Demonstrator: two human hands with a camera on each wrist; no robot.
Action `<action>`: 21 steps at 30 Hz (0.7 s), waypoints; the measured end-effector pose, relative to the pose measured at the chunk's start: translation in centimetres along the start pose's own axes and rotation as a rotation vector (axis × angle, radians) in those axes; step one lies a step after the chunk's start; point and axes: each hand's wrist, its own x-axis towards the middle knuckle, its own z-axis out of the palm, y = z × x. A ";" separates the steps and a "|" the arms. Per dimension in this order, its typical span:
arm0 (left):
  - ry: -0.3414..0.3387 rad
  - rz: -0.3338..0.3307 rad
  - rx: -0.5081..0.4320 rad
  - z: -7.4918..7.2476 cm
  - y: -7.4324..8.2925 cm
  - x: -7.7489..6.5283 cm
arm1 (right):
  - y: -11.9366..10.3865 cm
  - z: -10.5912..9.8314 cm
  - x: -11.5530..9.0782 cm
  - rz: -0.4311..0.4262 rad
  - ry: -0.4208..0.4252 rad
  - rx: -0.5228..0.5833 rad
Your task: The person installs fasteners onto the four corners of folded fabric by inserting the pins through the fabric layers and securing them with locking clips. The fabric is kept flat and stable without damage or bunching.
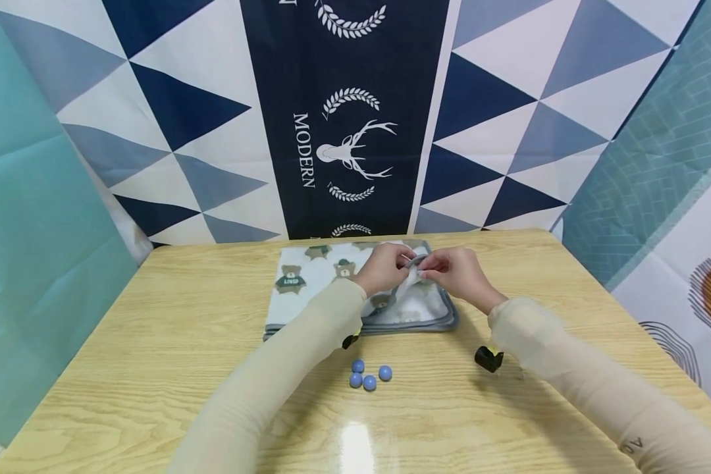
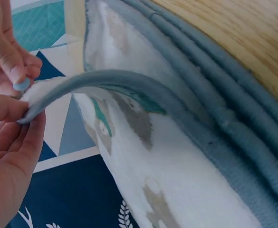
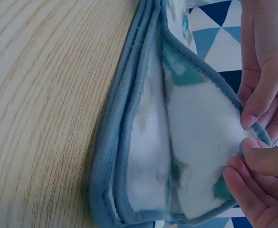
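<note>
A folded white blanket with a teddy bear print and grey-blue edging lies at the back of the table. My left hand pinches its upper layer by the edging and holds that corner raised, so the fold gapes in the right wrist view. Close beside it, my right hand pinches a small blue ball between thumb and fingers, right at the lifted edge. In the left wrist view the ball shows just above the left thumb.
Several more blue balls sit on the wooden table in front of the blanket, between the forearms. A patterned cloth hangs behind the table's back edge. Black wrist cameras hang below the sleeves.
</note>
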 end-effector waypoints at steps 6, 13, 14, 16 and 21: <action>0.028 0.113 0.091 0.6 0.2 -0.2 | 0.2 0.0 0.3 0.053 0.012 -0.008; -0.002 0.081 0.051 0.8 -0.2 -0.5 | 0.4 0.1 -0.1 0.035 0.080 -0.039; -0.011 0.078 0.037 0.8 -0.2 -0.5 | 0.4 0.1 -0.2 0.001 0.096 -0.061; -0.026 0.081 0.012 0.7 -0.3 -0.6 | 0.5 0.1 -0.2 -0.089 0.116 -0.103; -0.044 0.108 -0.030 0.3 -0.4 -0.7 | 0.9 0.1 -0.1 -0.231 0.073 -0.167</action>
